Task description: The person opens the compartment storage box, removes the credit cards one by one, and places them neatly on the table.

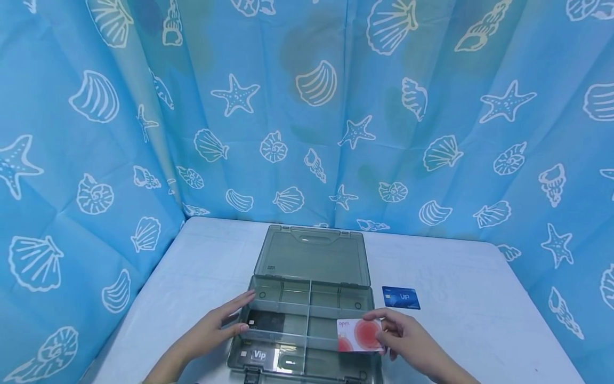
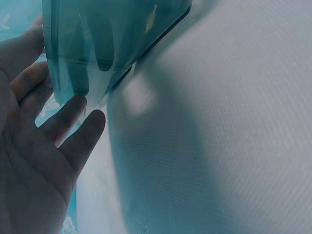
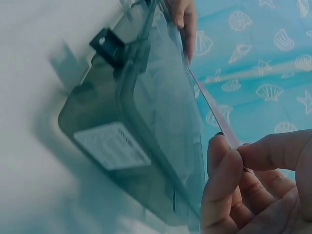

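A smoky clear plastic organiser box (image 1: 307, 298) lies open on the white table, lid tilted back. My right hand (image 1: 400, 333) pinches a white card with red circles (image 1: 360, 335) over the box's right side; the card's thin edge (image 3: 214, 114) shows in the right wrist view, between thumb and fingers (image 3: 229, 170). My left hand (image 1: 225, 322) rests with straight fingers on the box's left wall (image 2: 73, 73), palm open (image 2: 34, 161). Inside lie a dark card (image 1: 266, 321) and a silver VIP card (image 1: 259, 356). A blue VIP card (image 1: 401, 297) lies on the table right of the box.
The white table (image 1: 479, 298) is enclosed by a blue curtain printed with shells and starfish (image 1: 307, 106) at the back and both sides. The box's front latches (image 3: 109, 46) face me. Bare tabletop (image 2: 219, 146) stretches left of the box.
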Demonstrator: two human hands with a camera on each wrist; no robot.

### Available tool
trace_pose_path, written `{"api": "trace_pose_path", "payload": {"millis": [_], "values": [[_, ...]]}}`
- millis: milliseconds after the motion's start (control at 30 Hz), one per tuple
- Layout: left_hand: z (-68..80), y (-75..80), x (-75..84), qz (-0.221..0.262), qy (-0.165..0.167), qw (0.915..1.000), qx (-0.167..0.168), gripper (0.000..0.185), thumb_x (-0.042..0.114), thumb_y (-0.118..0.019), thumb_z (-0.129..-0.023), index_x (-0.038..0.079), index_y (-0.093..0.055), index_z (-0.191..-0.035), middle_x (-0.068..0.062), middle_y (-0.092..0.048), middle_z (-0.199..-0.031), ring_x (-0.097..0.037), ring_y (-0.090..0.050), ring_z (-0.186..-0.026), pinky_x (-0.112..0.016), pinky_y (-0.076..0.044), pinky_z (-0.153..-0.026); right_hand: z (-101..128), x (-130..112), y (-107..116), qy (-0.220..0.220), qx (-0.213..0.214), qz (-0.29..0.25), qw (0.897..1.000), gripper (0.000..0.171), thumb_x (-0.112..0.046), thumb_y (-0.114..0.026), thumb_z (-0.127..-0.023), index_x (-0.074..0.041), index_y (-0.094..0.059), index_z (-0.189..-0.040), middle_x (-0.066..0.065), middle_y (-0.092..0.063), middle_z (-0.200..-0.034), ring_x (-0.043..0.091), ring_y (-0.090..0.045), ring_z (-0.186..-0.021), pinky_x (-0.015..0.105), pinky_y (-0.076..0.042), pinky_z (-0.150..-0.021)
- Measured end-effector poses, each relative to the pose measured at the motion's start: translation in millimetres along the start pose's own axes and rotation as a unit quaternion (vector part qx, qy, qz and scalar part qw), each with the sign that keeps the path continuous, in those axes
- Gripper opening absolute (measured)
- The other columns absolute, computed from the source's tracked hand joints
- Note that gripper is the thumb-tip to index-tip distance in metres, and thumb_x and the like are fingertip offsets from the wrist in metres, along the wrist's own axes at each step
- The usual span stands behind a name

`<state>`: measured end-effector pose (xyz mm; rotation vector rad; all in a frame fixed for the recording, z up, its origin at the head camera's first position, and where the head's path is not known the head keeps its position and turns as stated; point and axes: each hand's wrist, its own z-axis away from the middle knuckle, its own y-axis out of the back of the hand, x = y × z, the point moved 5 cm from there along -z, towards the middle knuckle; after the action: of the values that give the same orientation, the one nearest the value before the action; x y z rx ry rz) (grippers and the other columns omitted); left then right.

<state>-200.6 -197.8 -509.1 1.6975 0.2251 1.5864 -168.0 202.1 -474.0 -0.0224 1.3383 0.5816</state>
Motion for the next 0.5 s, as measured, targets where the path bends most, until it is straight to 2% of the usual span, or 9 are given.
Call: {"api": "trace_pose_path", "payload": {"millis": [200, 500], "values": [[2.1, 0.6, 2.9, -0.003, 0.002, 1.0000, 0.000, 0.069, 0.039, -0.067, -0.098, 0.017, -0.041, -0.157, -0.009, -0.031, -0.165, -0.041, -0.029, -0.149, -0.063, -0.030, -0.117, 2.1, 10.0, 17.9, -0.010, 0.052, 0.008, 0.999, 0.035, -0.017, -0.060, -0.103, -0.005, -0.058, -0.136, 0.009, -0.058, -0.087, 0.022, -0.057, -0.071, 0.024, -0.054, -0.056], [2.0, 0.9, 4.0, 0.001, 0.006, 1.0000, 0.002, 0.069, 0.039, -0.067, -0.098, 0.017, -0.040, -0.157, -0.010, -0.031, -0.165, -0.042, -0.030, -0.149, -0.064, -0.032, -0.116, 4.1, 31.8, 52.3, -0.055, 0.133, 0.005, 0.989, 0.034, -0.003, -0.050, -0.104, -0.006, -0.056, -0.138, 0.009, -0.052, -0.085, 0.025, -0.052, -0.071, 0.027, -0.048, -0.056]]}}
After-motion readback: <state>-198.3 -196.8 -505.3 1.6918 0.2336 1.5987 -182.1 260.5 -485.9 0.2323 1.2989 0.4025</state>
